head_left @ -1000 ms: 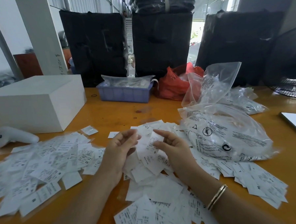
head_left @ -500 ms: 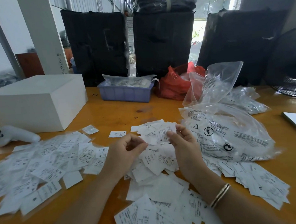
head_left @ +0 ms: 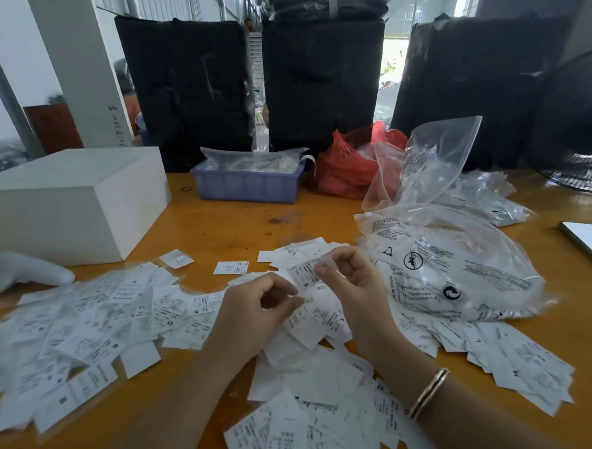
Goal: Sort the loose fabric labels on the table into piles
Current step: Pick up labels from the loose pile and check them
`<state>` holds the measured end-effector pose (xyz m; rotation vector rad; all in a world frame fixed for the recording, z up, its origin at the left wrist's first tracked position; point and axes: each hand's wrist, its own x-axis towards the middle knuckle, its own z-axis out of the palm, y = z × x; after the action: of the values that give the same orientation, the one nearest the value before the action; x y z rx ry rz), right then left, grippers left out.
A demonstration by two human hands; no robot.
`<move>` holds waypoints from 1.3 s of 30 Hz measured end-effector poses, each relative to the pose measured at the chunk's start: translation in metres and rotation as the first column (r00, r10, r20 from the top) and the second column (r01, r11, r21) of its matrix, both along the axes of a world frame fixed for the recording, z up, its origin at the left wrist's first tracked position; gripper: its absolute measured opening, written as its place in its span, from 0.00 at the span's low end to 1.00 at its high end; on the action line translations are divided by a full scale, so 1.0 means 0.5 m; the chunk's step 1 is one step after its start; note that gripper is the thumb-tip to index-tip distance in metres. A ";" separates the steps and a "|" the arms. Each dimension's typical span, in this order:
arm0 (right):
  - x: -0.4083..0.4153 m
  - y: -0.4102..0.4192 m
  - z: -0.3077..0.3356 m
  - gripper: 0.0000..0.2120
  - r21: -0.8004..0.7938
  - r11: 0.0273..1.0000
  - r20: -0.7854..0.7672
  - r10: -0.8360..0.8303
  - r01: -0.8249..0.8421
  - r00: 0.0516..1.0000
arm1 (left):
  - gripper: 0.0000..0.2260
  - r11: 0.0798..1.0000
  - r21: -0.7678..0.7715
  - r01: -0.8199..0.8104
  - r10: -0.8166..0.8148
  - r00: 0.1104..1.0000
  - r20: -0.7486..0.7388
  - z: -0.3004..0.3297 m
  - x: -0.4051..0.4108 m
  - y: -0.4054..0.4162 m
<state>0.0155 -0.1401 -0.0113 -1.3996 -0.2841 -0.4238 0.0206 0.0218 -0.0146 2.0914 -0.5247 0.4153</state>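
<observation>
**Label sorting: early to middle, most of the heap unsorted**

Progress, judged from the lie of things: a broad spread of labels (head_left: 87, 324) covers the left of the frame, flat and overlapping; sizes XS and M can be read on a few, so if this is a pile it looks mixed, or I cannot tell its rule. A second mass, the centre heap (head_left: 316, 371), runs from mid-frame down to the bottom edge, jumbled and clearly unsorted. A third scatter (head_left: 514, 364) lies at lower right, partly under the printed plastic bag (head_left: 454, 271). A single label (head_left: 230, 267) sits apart on bare table (head_left: 239, 224) above the left hand, and another near the white box (head_left: 70, 201). No squared stacks anywhere. Most of the work looks to be left.

Hands: right hand (head_left: 356, 283), centre frame, fingers curled, thumb and forefinger pinching one held label (head_left: 307, 271) marked S, lifted just above the centre heap. Left hand (head_left: 254, 312), just left of it, fingers curled inward with tips close together; whether it pinches a label I cannot tell, its tips are blurred against the white beneath. The two hands are near each other, not touching
</observation>
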 end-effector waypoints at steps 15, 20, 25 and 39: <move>0.002 -0.007 0.005 0.14 -0.067 0.995 0.032 -0.066 0.068 0.997 | 0.09 1.000 0.019 0.000 -0.001 0.999 0.048 0.001 -0.001 0.001; 0.001 -0.009 -0.002 0.13 -0.214 0.973 0.056 -0.077 0.088 0.995 | 0.10 1.000 0.003 -0.023 0.023 0.998 0.057 0.002 -0.001 0.004; -0.001 -0.010 -0.004 0.14 -0.335 0.935 0.117 -0.081 0.116 0.990 | 0.06 0.999 0.027 -0.033 0.031 0.997 0.069 -0.001 0.003 0.005; -0.002 -0.012 0.005 0.10 -0.331 0.938 -0.005 -0.115 0.106 0.993 | 0.07 0.986 -0.162 -0.039 0.030 0.998 -0.058 0.010 0.003 0.009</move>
<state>0.0145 -0.1461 -0.0090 -1.7555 -0.2654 -0.4660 0.0220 0.0264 -0.0095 1.9505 -0.4091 0.4056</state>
